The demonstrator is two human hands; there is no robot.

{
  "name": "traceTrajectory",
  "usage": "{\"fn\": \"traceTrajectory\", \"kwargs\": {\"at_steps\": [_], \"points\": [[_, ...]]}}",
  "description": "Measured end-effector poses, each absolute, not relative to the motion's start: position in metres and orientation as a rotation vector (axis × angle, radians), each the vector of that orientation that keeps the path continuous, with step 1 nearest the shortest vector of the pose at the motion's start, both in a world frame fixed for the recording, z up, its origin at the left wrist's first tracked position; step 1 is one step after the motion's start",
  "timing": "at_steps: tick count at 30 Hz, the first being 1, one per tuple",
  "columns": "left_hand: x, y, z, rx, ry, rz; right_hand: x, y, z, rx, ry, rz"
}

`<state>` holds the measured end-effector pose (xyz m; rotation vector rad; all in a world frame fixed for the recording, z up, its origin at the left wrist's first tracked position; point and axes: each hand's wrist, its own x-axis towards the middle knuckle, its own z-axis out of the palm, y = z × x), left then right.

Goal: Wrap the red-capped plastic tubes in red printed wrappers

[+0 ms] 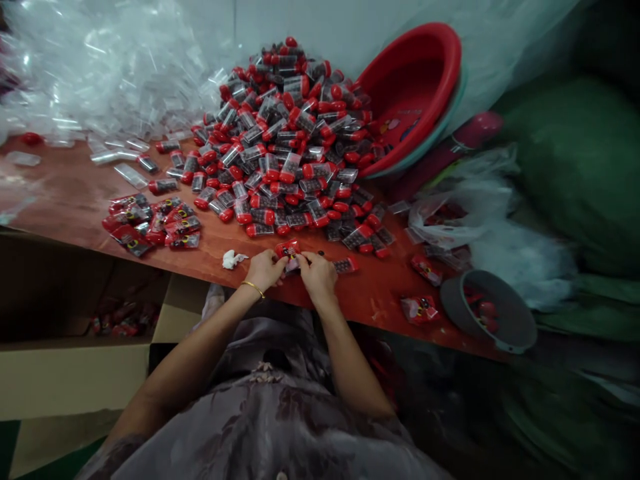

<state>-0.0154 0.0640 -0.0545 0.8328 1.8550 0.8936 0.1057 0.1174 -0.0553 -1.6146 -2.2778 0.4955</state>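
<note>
Both of my hands meet at the near edge of the red table (370, 287). My left hand (266, 270), with a gold bangle at the wrist, pinches the left side of a small red printed packet (287, 249). On the packet's right side, my right hand (319, 275) has its fingers closed. A clear tube with a red cap (346, 265) lies just right of my right hand. Crumpled white tissue (232, 259) rests left of my left hand. Beyond my hands rises a large pile of red-capped tubes of dark pieces (280, 147).
Several red packets (150, 223) lie at left, above an open cardboard box (75, 380). Clear empty tubes (115, 67) are heaped at back left. A red basin (445, 60) leans at back right. A grey bowl (453, 300) and a packet (419, 309) sit at right.
</note>
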Motion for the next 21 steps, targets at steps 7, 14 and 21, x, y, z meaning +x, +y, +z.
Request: {"fn": "traceTrajectory", "kwargs": {"at_steps": [7,14,21], "points": [[-0.016,0.061,-0.053,0.801,1.839,0.907,0.11,0.118,-0.063,-1.473,-2.125,0.411],[-0.018,0.044,-0.045,1.072,2.146,1.164,0.117,0.11,-0.053,-1.143,-2.107,0.332],[-0.023,0.056,-0.038,0.954,1.86,1.34,0.11,0.107,-0.053,-1.152,-1.962,0.478]]}}
